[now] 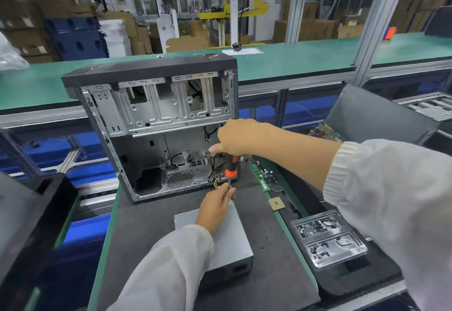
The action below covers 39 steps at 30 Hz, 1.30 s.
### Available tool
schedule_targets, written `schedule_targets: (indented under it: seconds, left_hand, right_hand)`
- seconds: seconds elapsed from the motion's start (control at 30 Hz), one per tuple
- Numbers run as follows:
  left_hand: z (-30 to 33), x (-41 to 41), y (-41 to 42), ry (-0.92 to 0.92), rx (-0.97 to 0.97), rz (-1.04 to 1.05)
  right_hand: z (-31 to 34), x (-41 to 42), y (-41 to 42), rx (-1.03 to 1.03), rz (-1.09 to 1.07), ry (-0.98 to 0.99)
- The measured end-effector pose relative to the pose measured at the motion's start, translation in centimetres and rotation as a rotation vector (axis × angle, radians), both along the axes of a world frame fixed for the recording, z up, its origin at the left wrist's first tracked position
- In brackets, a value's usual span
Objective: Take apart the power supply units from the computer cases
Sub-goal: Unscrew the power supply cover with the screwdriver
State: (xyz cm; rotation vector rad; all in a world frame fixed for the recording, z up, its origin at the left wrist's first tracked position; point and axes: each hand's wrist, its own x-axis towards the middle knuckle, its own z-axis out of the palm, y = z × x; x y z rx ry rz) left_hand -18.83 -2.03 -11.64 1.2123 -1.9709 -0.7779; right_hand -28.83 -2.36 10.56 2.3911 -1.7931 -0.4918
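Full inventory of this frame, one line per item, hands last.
computer case: 1, black shell with bare grey metal inside, side open, upright on the dark mat
power supply unit: 1, grey box, on the mat in front of the case, partly under the left sleeve
screwdriver: 1, black and orange handle, upright over the near right corner of the case
memory stick: 1, green, on the mat right of the case
processor chip: 1, tan, right edge of the mat
parts tray: 1, clear plastic, two compartments with small dark hardware, far right
left hand: fingers pinch the screwdriver shaft
right hand: grips the screwdriver handle from above
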Motion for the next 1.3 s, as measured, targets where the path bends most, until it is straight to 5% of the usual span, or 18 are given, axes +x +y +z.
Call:
schedule_targets:
  seconds: [0.23,0.47,0.7,0.8,0.9,1.1,1.3]
  left_hand:
    - [0.4,-0.1,0.5,-0.017,-0.025,0.047]
    - [0.7,-0.2,0.9,-0.015,0.012,0.053]
    - [1.1,-0.2,1.1,-0.066,-0.025,0.059]
    - [1.1,-0.1,1.0,-0.105,-0.020,0.049]
    - [1.1,0.0,1.0,-0.125,-0.019,0.030]
    - [1.1,0.0,0.9,-0.168,-0.035,0.028]
    - [1.0,0.0,0.9,-0.188,-0.032,0.034]
  right_hand:
    - [1.0,-0.6,-1.0,0.333,0.231,-0.181]
    - [0.3,-1.0,-1.2,0.107,0.049,-0.128]
    - [1.5,-1.1,-1.8,0.462,0.196,-0.200]
    - [1.3,-1.4,-1.4,0.321,0.101,-0.287]
    - [0.4,-1.5,-1.5,0.129,0.102,-0.164]
    - [2.0,-1.7,-2.0,0.376,0.255,-0.153]
    - [1.5,-1.4,-1.3,0.124,0.048,-0.090]
